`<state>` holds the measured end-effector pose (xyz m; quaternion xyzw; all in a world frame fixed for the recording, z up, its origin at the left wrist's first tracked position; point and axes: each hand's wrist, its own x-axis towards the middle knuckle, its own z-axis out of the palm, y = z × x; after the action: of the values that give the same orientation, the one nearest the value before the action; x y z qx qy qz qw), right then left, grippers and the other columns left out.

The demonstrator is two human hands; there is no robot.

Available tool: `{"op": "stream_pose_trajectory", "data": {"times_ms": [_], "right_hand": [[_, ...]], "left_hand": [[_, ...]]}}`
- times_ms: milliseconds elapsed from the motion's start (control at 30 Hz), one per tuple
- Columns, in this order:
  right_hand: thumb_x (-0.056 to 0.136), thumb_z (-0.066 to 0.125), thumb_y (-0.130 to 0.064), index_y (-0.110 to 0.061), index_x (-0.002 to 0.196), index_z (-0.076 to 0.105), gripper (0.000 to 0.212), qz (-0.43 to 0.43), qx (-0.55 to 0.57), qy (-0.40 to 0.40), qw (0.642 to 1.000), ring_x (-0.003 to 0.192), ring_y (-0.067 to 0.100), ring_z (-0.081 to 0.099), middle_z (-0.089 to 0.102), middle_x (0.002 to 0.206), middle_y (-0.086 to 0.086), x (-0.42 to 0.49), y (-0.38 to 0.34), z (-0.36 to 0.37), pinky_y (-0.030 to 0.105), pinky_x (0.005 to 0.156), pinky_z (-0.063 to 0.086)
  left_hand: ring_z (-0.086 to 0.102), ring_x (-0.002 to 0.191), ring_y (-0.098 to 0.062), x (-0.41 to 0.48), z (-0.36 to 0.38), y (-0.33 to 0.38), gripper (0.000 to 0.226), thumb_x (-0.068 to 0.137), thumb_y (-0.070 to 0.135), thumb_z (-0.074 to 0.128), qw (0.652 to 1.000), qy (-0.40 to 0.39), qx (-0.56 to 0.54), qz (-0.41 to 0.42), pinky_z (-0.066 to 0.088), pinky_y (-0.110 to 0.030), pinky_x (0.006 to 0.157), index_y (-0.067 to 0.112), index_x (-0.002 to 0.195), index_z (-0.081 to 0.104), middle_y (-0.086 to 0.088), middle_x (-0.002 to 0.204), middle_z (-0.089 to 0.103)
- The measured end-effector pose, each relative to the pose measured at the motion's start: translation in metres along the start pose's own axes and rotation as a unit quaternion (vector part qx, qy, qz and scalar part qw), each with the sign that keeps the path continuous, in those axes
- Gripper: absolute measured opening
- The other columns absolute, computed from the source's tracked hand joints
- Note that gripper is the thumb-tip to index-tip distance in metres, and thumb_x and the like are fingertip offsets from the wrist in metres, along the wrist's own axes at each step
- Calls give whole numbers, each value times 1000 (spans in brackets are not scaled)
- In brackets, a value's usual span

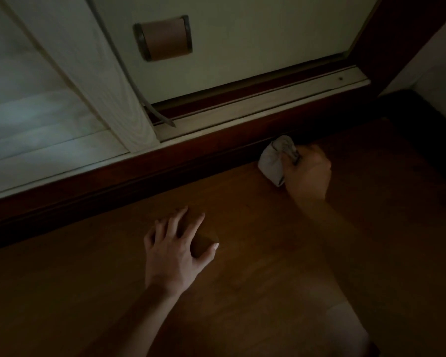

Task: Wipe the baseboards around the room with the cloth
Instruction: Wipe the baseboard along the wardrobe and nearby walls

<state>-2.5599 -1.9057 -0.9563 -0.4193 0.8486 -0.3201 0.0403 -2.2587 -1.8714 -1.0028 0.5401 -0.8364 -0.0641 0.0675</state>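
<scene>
Your right hand is gripping the crumpled white cloth against the long dark-red wooden baseboard, which is running leftward; your left hand is resting spread open, near the baseboard.

Bare forearms — long, slender fingers.

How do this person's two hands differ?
The left hand rests on the wooden floor with fingers spread and holds nothing; the right hand is curled round a white cloth. The left hand sits back from the dark baseboard; the right hand holds the cloth up by it. The left hand catches more light; the right hand is in shadow. Both are bare and near the floor.
</scene>
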Motion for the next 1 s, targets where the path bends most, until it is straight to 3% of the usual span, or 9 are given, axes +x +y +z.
{"op": "stream_pose_trajectory", "data": {"times_ms": [400, 533, 667, 867, 1000], "right_hand": [[92, 67, -25, -2, 85, 69, 24, -3, -2, 11, 1000, 76, 13, 47, 62, 93, 16, 4, 5, -4, 23, 62, 31], [92, 67, -22, -3, 80, 68, 22, -1, 5, 20, 1000, 71, 15, 49, 60, 89, 15, -12, -13, 5, 22, 51, 26], [91, 69, -23, -3, 81, 69, 22, -56, 26, -26, 998, 68, 18, 54, 59, 86, 12, -42, -46, 25, 25, 57, 41], [90, 70, -21, -3, 81, 69, 20, -31, 26, 9, 999, 70, 17, 54, 62, 86, 13, -40, -43, 22, 26, 58, 41], [91, 69, -25, -4, 86, 70, 22, -52, 26, -23, 998, 71, 20, 57, 60, 90, 12, -57, -64, 30, 27, 59, 43]], "left_hand": [[45, 127, -30, 0, -1, 0, 73, 80, 83, 40, 1000, 8, 7, 5, 39, -54, 101, 40, 138, 53, 1, 148, 43], [44, 127, -29, 0, -1, 0, 72, 80, 83, 42, 1000, 6, -3, 3, 40, -53, 101, 40, 137, 53, 2, 148, 43], [43, 130, -28, -1, -2, -1, 74, 79, 83, 42, 1000, -3, -12, -1, 38, -52, 102, 42, 139, 51, 4, 150, 42], [41, 130, -23, -2, -3, -4, 72, 78, 80, 47, 999, 17, -38, 12, 40, -52, 103, 38, 137, 54, 3, 148, 46], [40, 129, -22, -3, -4, -5, 70, 79, 77, 49, 999, 23, -47, 15, 39, -53, 103, 36, 135, 55, 2, 146, 48]]}}
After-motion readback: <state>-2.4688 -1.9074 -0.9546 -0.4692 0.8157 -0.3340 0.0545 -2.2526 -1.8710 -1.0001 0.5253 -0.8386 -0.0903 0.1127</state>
